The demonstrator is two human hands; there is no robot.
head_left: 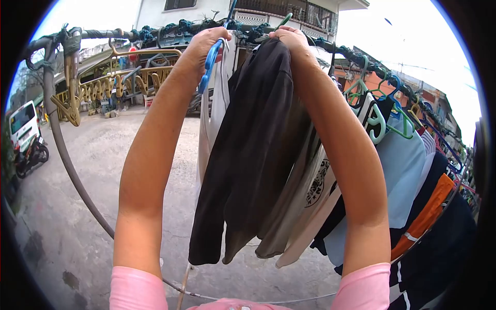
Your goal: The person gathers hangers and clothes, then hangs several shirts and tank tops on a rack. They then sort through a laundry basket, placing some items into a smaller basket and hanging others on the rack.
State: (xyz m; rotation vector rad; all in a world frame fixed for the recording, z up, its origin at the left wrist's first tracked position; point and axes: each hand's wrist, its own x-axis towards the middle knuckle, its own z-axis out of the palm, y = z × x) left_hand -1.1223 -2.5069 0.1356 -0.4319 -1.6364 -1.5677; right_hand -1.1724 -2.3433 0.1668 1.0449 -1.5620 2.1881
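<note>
Both my arms reach up to the clothesline rail. My left hand (208, 45) is closed on a blue hanger (209, 67); its hook rises to the rail, and a white garment (219, 98) hangs there. My right hand (292, 42) grips the top of a black long-sleeved top (253, 129), just under the rail. A green hanger hook (285, 19) shows above those fingers; the rest of that hanger is hidden. Right behind the black top hang a grey-brown shirt (281, 227) and a pale shirt with a black print (318, 183).
The curved rail (351, 53) is wrapped with dark ties. More clothes hang to the right, including a light blue shirt (395, 170) and an orange garment (423, 217). At left hangs a tan clip hanger (121, 85). A motorcycle (32, 155) and white van (21, 124) stand beyond.
</note>
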